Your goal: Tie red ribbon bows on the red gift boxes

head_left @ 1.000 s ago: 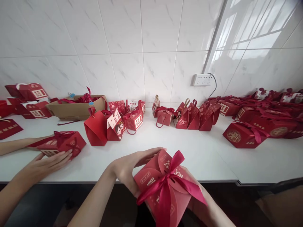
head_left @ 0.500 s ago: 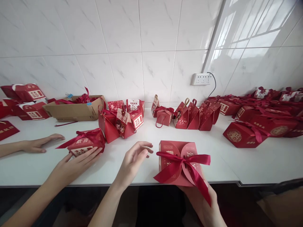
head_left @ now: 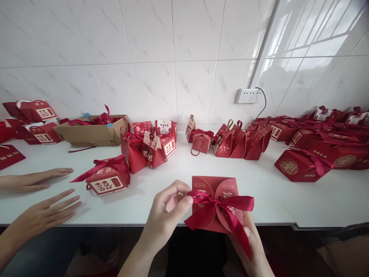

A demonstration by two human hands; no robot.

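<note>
A red gift box (head_left: 203,211) with curved, interlocking flaps is held up at the table's front edge. Across its top a dark red satin ribbon (head_left: 217,206) is tied in a bow. My left hand (head_left: 173,206) pinches the bow's left loop between thumb and fingers. From below and the right, my right hand (head_left: 252,238) grips the box, its thumb by the hanging ribbon tail; the fingers underneath are hidden. To the left, another red box (head_left: 108,181) with a bow stands on the white table (head_left: 150,200), apart from my hands.
A co-worker's two hands (head_left: 49,207) lie open at the left. Behind them are a cardboard tray (head_left: 89,138) of ribbons and stacked red boxes (head_left: 43,132). More boxes stand mid-table (head_left: 238,142) and crowd the right (head_left: 323,154). A power strip (head_left: 249,95) hangs on the wall.
My left hand has moved right and closed on the bow's left loop. The co-worker's nearer hand has let go of the left box and drawn back left.
</note>
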